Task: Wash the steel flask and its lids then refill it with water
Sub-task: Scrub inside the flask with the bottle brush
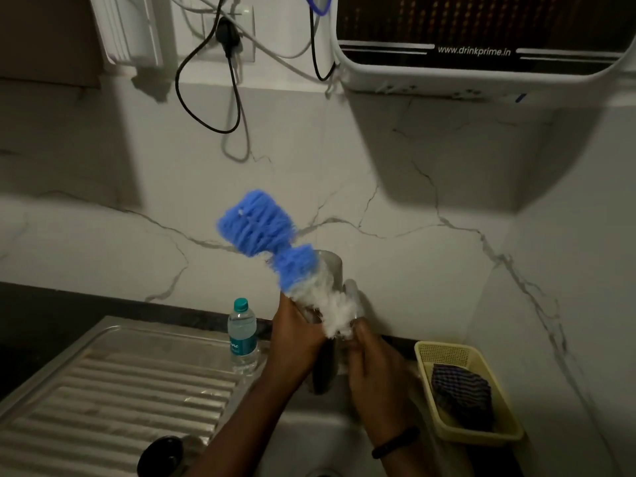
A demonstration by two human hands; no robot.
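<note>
In the head view, the tall steel flask (325, 366) is held upright over the sink (309, 438), gripped round its body by the left hand (296, 335). The right hand (373, 366), just beside it, is closed round the handle of the blue-and-white bristle bottle brush (275, 249), which slants up-left from the flask's mouth.

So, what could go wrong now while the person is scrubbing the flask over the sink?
1. The steel flask looks soapy; it might slip from the left hand and drop into the sink.
2. The bottle brush sticks far out and blurs with motion; it may flick foam toward the plastic water bottle nearby.
</note>
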